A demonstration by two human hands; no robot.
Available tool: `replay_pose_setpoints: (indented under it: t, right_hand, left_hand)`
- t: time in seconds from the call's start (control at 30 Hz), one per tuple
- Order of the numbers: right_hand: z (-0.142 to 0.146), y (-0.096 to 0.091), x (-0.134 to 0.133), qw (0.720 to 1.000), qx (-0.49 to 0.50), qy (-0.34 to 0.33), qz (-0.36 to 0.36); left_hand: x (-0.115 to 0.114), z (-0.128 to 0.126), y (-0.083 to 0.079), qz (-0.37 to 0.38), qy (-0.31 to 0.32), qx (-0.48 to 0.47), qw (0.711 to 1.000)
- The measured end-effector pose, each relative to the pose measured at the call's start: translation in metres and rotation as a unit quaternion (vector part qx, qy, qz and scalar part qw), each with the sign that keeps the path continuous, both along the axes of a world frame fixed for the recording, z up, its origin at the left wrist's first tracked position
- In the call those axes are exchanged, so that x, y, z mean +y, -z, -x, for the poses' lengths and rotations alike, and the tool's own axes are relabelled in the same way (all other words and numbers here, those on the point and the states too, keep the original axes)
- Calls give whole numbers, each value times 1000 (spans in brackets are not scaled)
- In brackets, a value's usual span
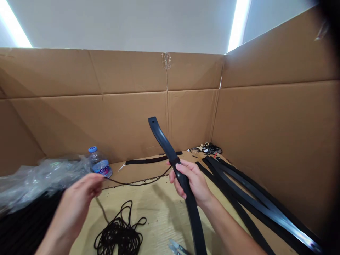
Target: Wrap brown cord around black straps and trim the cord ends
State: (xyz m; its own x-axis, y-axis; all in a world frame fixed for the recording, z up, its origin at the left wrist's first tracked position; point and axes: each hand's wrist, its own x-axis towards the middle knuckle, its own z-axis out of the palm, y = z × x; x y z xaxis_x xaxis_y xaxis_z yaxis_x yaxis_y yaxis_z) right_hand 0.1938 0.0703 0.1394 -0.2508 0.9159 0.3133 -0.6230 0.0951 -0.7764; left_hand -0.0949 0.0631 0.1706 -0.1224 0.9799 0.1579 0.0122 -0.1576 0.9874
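My right hand (190, 179) is wrapped round a long black curved strip (162, 138), which has a small hole at its upper end and tilts up to the left. Pinched in my left hand (82, 194) is a thin black cord (138, 184). The cord runs slackly across to the strip, meeting it just above my right thumb, where a dark band of cord shows round the strip. From below my left hand the cord drops to a loose tangled pile of cord (119, 233) on the table (156, 212).
Cardboard walls (127, 120) enclose the table. At left are clear plastic bags (45, 180), black ribbed material (29, 223) and a water bottle (99, 163). More black strips (252, 198) lie at right, small parts (209, 148) in the far corner, and thread snips (177, 246) near the front.
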Motion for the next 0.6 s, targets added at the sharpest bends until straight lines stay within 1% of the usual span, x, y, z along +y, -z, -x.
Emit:
replay_pose_setpoints:
  t: [0.03,0.07,0.1,0.13,0.17,0.2,0.23,0.27,0.33,0.4,0.53,0.6]
  right_hand:
    - [1,-1,-3,1000,-4,-2,-5]
    - [2,-2,-7,1000,-10,-7,-10]
    - [5,-1,-9,1000,-18,-15,-14]
    - [8,0,-12,999,-28,-24,-18]
    - [11,2,-14,998,-39,-36,-21]
    - [15,5,-16,997,-49,-49,-23]
    - [19,8,-18,996,-58,-63,-23]
    - [23,11,-19,995,-65,-77,-23]
    - [30,17,-21,992,-75,-99,-23]
    - [34,21,-21,990,-84,-115,-24]
    - [37,25,-19,987,-104,-122,-33]
    - [37,27,-17,987,-110,-114,-38]
  left_hand:
    - [4,-11,5,18,-51,113,992]
    - [6,-22,10,20,-57,195,979]
    - [5,-33,15,1,-55,245,968]
    - [2,-44,19,-15,-26,263,964]
    - [-3,-53,22,-18,28,253,967]
    - [-9,-63,24,-12,94,220,971]
    - [-15,-71,25,-15,155,171,973]
    - [-21,-78,24,-25,202,123,971]
    - [-28,-88,22,-40,255,40,965]
    - [-31,-93,21,-38,250,3,967]
    - [-27,-95,25,-16,199,-25,980]
    - [-26,-94,28,2,203,-46,978]
